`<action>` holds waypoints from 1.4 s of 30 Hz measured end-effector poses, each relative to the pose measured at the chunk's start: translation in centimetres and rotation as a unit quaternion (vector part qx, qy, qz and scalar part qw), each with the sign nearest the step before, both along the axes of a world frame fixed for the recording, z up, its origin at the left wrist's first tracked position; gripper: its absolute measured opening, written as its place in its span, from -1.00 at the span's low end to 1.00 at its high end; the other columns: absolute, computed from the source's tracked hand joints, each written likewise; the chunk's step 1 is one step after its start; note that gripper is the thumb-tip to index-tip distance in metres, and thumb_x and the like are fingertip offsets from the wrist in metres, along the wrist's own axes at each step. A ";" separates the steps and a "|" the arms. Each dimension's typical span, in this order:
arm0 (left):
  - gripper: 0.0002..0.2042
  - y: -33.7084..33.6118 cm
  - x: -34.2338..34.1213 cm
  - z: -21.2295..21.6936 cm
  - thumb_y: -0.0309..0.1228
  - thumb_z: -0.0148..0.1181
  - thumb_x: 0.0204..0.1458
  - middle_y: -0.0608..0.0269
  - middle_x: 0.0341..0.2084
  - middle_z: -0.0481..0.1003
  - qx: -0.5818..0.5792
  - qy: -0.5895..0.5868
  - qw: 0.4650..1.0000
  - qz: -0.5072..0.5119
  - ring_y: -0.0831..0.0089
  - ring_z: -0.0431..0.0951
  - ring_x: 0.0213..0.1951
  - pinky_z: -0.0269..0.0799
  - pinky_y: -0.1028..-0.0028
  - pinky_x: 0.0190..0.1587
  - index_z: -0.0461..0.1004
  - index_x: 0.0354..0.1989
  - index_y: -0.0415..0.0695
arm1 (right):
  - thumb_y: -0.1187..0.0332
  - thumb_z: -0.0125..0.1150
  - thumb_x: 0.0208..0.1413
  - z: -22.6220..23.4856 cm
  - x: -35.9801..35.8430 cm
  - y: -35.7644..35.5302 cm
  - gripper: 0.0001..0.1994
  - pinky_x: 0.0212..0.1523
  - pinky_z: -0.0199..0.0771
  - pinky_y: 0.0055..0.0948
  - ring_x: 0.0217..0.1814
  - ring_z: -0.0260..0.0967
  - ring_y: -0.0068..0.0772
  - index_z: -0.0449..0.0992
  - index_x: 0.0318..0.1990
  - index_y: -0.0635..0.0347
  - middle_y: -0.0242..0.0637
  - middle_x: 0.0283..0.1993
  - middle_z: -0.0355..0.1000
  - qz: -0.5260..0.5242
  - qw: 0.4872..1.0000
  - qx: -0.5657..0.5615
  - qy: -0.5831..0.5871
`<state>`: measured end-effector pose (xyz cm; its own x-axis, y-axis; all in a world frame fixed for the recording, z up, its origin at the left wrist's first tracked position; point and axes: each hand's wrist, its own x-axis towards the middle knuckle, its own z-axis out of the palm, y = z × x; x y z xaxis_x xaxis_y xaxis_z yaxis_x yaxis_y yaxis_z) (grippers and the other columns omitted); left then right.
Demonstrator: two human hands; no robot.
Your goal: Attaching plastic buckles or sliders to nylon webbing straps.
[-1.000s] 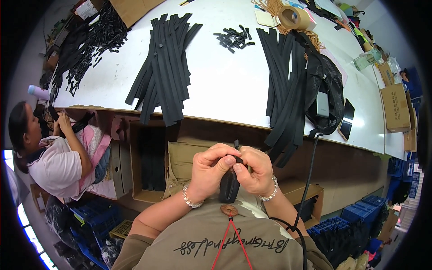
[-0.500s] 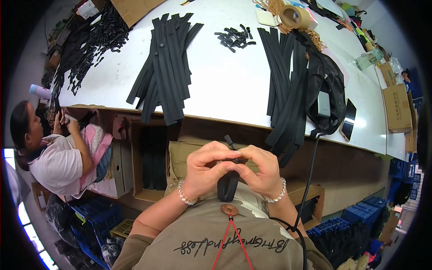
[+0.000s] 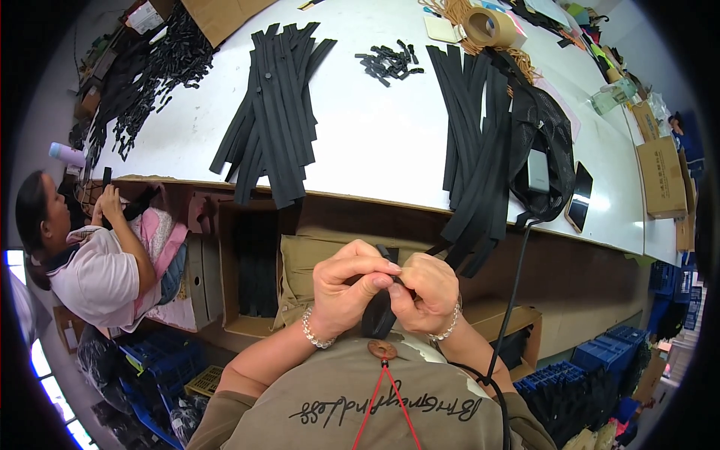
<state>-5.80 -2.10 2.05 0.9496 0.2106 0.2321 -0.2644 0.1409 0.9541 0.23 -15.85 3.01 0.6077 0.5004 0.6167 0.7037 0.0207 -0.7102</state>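
Observation:
In front of my chest, both hands pinch one black fabric strip (image 3: 378,321), its lower end hanging as a loop. My left hand (image 3: 349,285) presses the strip between thumb and forefinger. Close against it, my right hand (image 3: 426,294) is closed on the same strip, fingers curled. A dark end piece pokes up behind the fingertips; the fingers hide most of where it meets the strip. Ahead on the white table (image 3: 367,142) lie a pile of black strips (image 3: 281,112), a second strip pile (image 3: 480,135) and small black fittings (image 3: 390,63).
A black mesh bag (image 3: 541,150) with a grey device, a phone (image 3: 579,196) and a tape roll (image 3: 489,28) lie to the right. Below the table edge stands an open cardboard box (image 3: 251,324). At left a co-worker (image 3: 105,262) sits near heaped black fittings (image 3: 176,64).
My right hand has turned and its fingers have curled in tighter. The dark end piece now shows less above my fingers. The co-worker's hands have risen with a black strip.

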 end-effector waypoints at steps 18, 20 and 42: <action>-0.81 1.0 0.5 -0.3 -0.56 0.39 -0.25 0.21 -0.50 0.51 0.025 -0.031 0.999 0.016 0.47 0.46 -0.45 0.35 0.56 -0.41 0.56 -0.40 -0.27 | 0.57 0.21 -0.10 -1.0 -1.2 -0.8 -0.93 -0.51 0.28 -0.49 -0.54 0.30 -0.32 0.45 -0.41 0.28 -0.26 -0.52 0.37 0.003 0.986 0.012 0.165; -0.80 1.3 0.7 -0.4 -0.55 0.42 -0.29 0.21 -0.55 0.52 0.062 -0.067 0.996 0.021 0.42 0.47 -0.48 0.36 0.52 -0.42 0.55 -0.44 -0.26 | 0.55 0.22 -0.08 -1.2 -1.0 -0.8 -0.93 -0.51 0.29 -0.48 -0.54 0.30 -0.32 0.46 -0.40 0.28 -0.26 -0.51 0.38 -0.006 0.990 0.018 0.141; -0.75 2.0 0.3 0.1 -0.65 0.22 -0.07 0.26 -0.32 0.46 -0.050 0.112 0.989 -0.087 0.61 0.47 -0.27 0.43 0.59 -0.26 0.51 -0.16 -0.26 | 0.46 0.11 0.12 -1.5 -1.5 -0.7 -0.89 -0.52 0.15 -0.69 -0.52 0.14 -0.74 0.44 -0.39 0.31 -0.49 -0.53 0.29 0.025 0.898 0.075 0.432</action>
